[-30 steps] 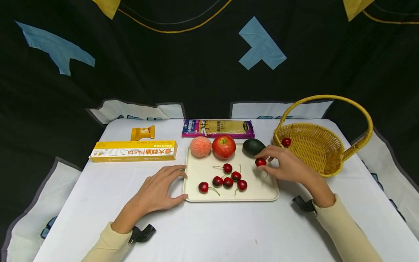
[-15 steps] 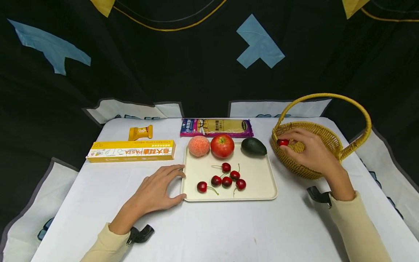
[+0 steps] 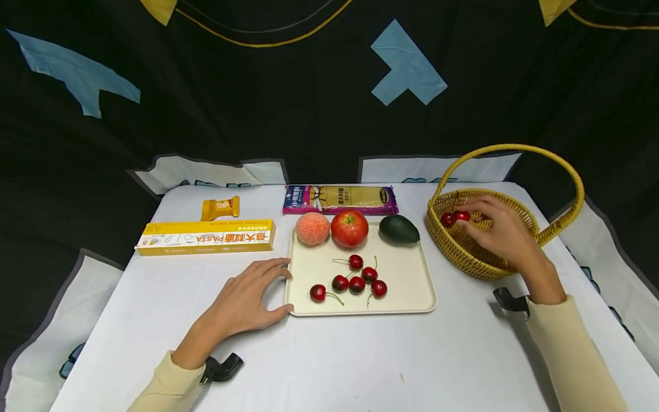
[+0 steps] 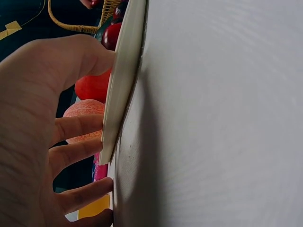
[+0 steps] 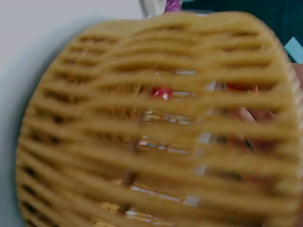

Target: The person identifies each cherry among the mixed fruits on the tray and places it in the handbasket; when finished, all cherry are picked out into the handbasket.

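My right hand (image 3: 496, 226) is inside the yellow wicker basket (image 3: 515, 258), pinching a red cherry (image 3: 461, 216) between thumb and fingers. Right beside it in the basket lies another cherry. In the right wrist view the basket's woven side (image 5: 189, 156) hides most of the hand. My left hand (image 3: 247, 298) rests against the left edge of the cream tray (image 3: 407, 286), fingers spread, thumb at the near corner. The left wrist view shows its fingertips along the tray rim (image 4: 124, 75). Several stemmed cherries (image 3: 357, 285) lie on the tray.
Along the tray's back sit a pink textured ball-like fruit (image 3: 312, 229), a red apple (image 3: 349, 229) and a dark green avocado (image 3: 399, 229). Behind is a purple pasta packet (image 3: 340, 199). A pasta box (image 3: 206, 237) and small yellow packet (image 3: 220, 208) lie left. The basket handle (image 3: 515, 147) arches high.
My right hand has carried a cherry from the tray's right side rightward over the basket rim and into the basket. The left hand has stayed at the tray edge.
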A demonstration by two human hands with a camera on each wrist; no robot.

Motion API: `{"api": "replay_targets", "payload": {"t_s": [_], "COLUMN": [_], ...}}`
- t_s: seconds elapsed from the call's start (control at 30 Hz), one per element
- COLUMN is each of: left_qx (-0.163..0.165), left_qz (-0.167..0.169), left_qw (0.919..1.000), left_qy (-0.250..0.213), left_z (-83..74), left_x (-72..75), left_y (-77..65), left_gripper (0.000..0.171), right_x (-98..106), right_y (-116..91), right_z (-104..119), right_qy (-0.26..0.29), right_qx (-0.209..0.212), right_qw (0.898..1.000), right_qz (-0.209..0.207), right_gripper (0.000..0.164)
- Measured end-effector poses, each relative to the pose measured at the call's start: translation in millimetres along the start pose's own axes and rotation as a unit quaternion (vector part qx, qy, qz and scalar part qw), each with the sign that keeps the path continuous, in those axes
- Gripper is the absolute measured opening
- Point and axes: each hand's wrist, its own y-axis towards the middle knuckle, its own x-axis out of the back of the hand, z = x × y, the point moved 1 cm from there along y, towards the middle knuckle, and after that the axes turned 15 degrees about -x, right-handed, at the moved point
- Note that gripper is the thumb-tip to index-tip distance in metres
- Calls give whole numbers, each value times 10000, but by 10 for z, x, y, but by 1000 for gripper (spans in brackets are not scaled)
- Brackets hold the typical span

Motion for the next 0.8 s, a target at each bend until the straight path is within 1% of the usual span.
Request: {"api": "replay_targets", "payload": {"t_s": [0.2, 0.3, 0.47, 0.63, 0.8], "left_qx": [10, 15, -37, -149, -191], "left_qz": [-19, 9, -33, -114, -139], "left_qw": [10000, 10000, 10000, 9998, 9996], "left_qy": [-32, -15, 48, 96, 129], "left_z": [-9, -8, -9, -10, -10], "left_x": [-4, 1, 12, 5, 0], "left_y": [-5, -6, 5, 9, -1], "left_gripper": [53, 53, 52, 52, 51], "right_x": [-26, -33, -59, -110, -151], "right_y": [78, 126, 194, 235, 283], "right_z": [-187, -256, -354, -435, -489], "right_qy": [-43, -118, -183, -281, -379], "right_qx": [-244, -350, -512, -555, -552], "right_qw": [9995, 9989, 9974, 9957, 9949], "right_qz": [174, 297, 480, 692, 759], "right_gripper": [34, 34, 34, 32, 32]}}
